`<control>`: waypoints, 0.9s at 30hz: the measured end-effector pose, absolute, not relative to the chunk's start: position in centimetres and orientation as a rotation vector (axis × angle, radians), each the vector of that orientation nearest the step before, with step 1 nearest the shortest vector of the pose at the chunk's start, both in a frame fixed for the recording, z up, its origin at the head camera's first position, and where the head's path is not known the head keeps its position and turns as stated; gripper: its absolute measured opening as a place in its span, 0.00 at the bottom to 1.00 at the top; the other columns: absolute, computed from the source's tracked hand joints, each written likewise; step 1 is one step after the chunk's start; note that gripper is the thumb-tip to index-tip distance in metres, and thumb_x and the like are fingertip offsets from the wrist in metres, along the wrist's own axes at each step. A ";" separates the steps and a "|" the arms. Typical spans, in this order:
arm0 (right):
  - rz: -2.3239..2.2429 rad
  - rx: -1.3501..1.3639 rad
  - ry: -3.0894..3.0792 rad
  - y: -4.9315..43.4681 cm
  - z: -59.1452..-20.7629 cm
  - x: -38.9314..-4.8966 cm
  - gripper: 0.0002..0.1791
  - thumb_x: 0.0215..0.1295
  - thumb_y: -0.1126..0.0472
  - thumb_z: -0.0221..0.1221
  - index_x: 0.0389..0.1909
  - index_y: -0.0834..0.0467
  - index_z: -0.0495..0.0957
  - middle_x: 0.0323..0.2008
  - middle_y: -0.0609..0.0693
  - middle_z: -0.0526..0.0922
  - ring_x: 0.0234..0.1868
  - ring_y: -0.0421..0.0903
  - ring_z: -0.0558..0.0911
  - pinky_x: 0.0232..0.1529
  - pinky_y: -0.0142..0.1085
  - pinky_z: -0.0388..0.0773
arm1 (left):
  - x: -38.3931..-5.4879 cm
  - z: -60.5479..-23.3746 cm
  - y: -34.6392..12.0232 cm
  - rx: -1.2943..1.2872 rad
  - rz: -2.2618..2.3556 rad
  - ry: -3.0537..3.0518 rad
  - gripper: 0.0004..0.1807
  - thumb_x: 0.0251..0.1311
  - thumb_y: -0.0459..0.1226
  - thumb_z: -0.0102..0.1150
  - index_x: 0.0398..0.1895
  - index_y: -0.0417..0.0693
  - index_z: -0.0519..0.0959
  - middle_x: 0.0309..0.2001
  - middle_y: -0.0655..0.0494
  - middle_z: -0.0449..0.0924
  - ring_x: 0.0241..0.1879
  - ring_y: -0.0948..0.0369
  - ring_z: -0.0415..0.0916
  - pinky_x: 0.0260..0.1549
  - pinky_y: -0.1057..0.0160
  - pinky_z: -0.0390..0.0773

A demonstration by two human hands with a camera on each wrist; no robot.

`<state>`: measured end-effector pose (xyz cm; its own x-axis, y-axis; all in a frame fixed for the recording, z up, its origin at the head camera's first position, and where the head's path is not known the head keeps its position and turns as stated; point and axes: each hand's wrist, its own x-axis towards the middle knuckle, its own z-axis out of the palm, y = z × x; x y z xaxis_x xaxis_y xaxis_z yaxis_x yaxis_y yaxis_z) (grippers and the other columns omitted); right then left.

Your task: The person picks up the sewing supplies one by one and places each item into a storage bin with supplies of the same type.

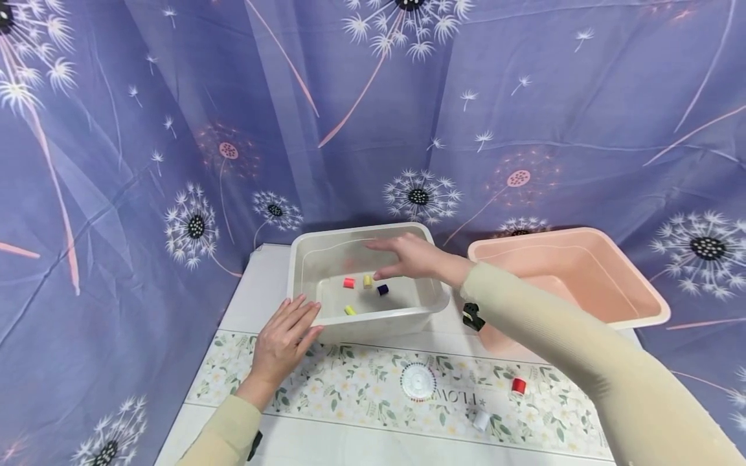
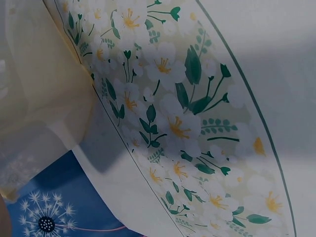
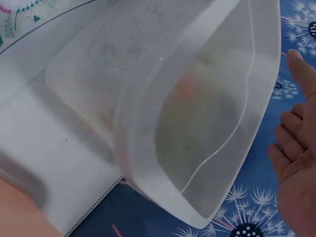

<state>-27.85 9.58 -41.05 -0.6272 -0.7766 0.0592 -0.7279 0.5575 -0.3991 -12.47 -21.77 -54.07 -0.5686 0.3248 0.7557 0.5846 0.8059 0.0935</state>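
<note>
A pale grey plastic tub [image 1: 361,318] stands at the back of the table. On its floor lie several small thread spools: a red spool [image 1: 349,283], a pale yellow spool [image 1: 368,281], a dark blue spool [image 1: 383,290] and a bright yellow spool [image 1: 350,310]. My left hand [image 1: 284,340] rests at the tub's front left rim with fingers straight. Over the tub's right part hovers my right hand [image 1: 410,255], thumb and fingers spread with nothing between them. The right wrist view shows that hand [image 3: 298,163] beside the tub's rim.
A peach tub [image 1: 626,304] stands to the right, partly behind my right forearm. Nearer on the flowered table runner [image 1: 373,369] lie a round wheel of pins [image 1: 418,382], a red spool [image 1: 519,386] and a white spool [image 1: 481,421]. A purple dandelion curtain [image 1: 350,129] hangs behind.
</note>
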 end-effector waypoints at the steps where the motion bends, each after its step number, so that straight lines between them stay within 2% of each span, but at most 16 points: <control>1: -0.611 -1.300 2.659 9.8 -40.9 -27.6 0.41 0.65 0.45 0.75 0.76 0.56 0.75 0.72 0.58 0.77 0.20 0.39 0.75 0.68 0.52 0.82 | -12.5 -54.1 -21.8 -0.667 -0.432 -2.208 0.33 0.82 0.60 0.45 0.60 0.44 0.88 0.54 0.47 0.90 0.61 0.45 0.84 0.67 0.43 0.80; 5: -0.684 -1.308 2.640 10.8 -40.5 -26.7 0.41 0.65 0.47 0.76 0.75 0.57 0.75 0.73 0.59 0.76 0.14 0.36 0.64 0.66 0.51 0.83 | -12.5 -54.1 -21.7 -0.667 -0.432 -2.197 0.33 0.82 0.60 0.45 0.59 0.44 0.88 0.54 0.47 0.90 0.60 0.45 0.85 0.66 0.42 0.81; 8: -0.718 -1.287 2.633 11.5 -40.3 -26.0 0.41 0.65 0.48 0.76 0.76 0.56 0.74 0.74 0.58 0.75 0.14 0.35 0.60 0.61 0.49 0.85 | -12.5 -54.2 -21.8 -0.666 -0.429 -2.208 0.33 0.82 0.60 0.45 0.59 0.44 0.88 0.54 0.47 0.90 0.61 0.45 0.85 0.66 0.42 0.81; 12: -0.730 -1.267 2.645 12.6 -39.9 -25.2 0.42 0.64 0.47 0.76 0.76 0.55 0.74 0.74 0.57 0.74 0.19 0.35 0.68 0.62 0.49 0.85 | -12.5 -54.2 -21.8 -0.662 -0.427 -2.220 0.33 0.82 0.61 0.45 0.59 0.44 0.88 0.54 0.47 0.90 0.61 0.45 0.84 0.68 0.42 0.80; 15: -0.749 -1.272 2.645 13.3 -39.6 -24.6 0.43 0.64 0.47 0.77 0.76 0.58 0.74 0.74 0.58 0.75 0.20 0.39 0.72 0.64 0.52 0.84 | -12.5 -54.1 -21.7 -0.661 -0.428 -2.219 0.34 0.82 0.61 0.45 0.59 0.44 0.88 0.54 0.47 0.90 0.61 0.45 0.85 0.67 0.42 0.80; 16: -0.757 -1.266 2.640 13.6 -39.5 -24.4 0.43 0.64 0.47 0.77 0.76 0.58 0.74 0.74 0.58 0.75 0.17 0.43 0.70 0.63 0.51 0.84 | -12.4 -54.0 -21.7 -0.662 -0.429 -2.216 0.34 0.82 0.61 0.45 0.59 0.44 0.88 0.53 0.46 0.90 0.60 0.45 0.85 0.67 0.42 0.81; 17: -0.761 -1.268 2.642 13.9 -39.4 -24.3 0.43 0.64 0.48 0.76 0.76 0.58 0.74 0.74 0.58 0.75 0.21 0.45 0.77 0.64 0.52 0.84 | -12.4 -54.0 -21.7 -0.663 -0.430 -2.213 0.34 0.82 0.61 0.45 0.59 0.44 0.88 0.53 0.46 0.90 0.60 0.44 0.85 0.66 0.41 0.81; 19: -0.765 -1.260 2.640 14.4 -39.4 -23.9 0.43 0.64 0.48 0.76 0.76 0.58 0.73 0.74 0.58 0.74 0.28 0.52 0.84 0.65 0.52 0.84 | -12.4 -53.9 -21.7 -0.662 -0.428 -2.215 0.34 0.82 0.61 0.45 0.59 0.44 0.88 0.53 0.46 0.90 0.60 0.45 0.85 0.66 0.41 0.81; 20: -0.762 -1.256 2.646 14.7 -39.4 -23.8 0.43 0.64 0.47 0.76 0.76 0.58 0.73 0.74 0.58 0.74 0.37 0.54 0.89 0.67 0.53 0.83 | -12.4 -53.9 -21.7 -0.662 -0.429 -2.215 0.34 0.82 0.61 0.45 0.59 0.44 0.88 0.53 0.46 0.90 0.60 0.45 0.85 0.66 0.41 0.81; 21: -0.757 -1.252 2.652 14.9 -39.5 -23.6 0.43 0.64 0.47 0.76 0.76 0.58 0.73 0.74 0.57 0.74 0.47 0.57 0.90 0.69 0.54 0.81 | -12.4 -53.9 -21.7 -0.663 -0.429 -2.216 0.34 0.82 0.61 0.45 0.59 0.44 0.88 0.53 0.46 0.90 0.60 0.45 0.85 0.66 0.41 0.81; 23: -0.751 -1.248 2.665 15.5 -39.5 -23.2 0.44 0.63 0.47 0.77 0.76 0.58 0.73 0.74 0.57 0.74 0.64 0.60 0.84 0.72 0.55 0.78 | -12.4 -53.9 -21.6 -0.662 -0.426 -2.220 0.34 0.82 0.61 0.44 0.59 0.44 0.88 0.53 0.46 0.90 0.61 0.45 0.85 0.67 0.42 0.81; 25: -0.757 -1.249 2.670 16.0 -39.6 -22.8 0.43 0.63 0.48 0.77 0.76 0.59 0.74 0.74 0.58 0.75 0.69 0.61 0.80 0.72 0.56 0.77 | -12.4 -53.9 -21.6 -0.661 -0.425 -2.224 0.34 0.82 0.61 0.44 0.59 0.44 0.88 0.53 0.46 0.90 0.61 0.45 0.85 0.67 0.42 0.80; 27: -0.775 -1.256 2.666 16.5 -39.7 -22.4 0.43 0.62 0.49 0.77 0.75 0.60 0.74 0.74 0.59 0.74 0.68 0.62 0.81 0.72 0.57 0.77 | -12.4 -53.9 -21.6 -0.661 -0.423 -2.226 0.34 0.82 0.61 0.44 0.59 0.44 0.88 0.53 0.46 0.90 0.61 0.45 0.84 0.67 0.42 0.80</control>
<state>-22.36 16.50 -39.68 -0.6564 -0.7438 0.1263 -0.6957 0.5319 -0.4828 -12.40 -21.61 -53.95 -0.5762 0.3252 0.7498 0.5778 0.8110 0.0923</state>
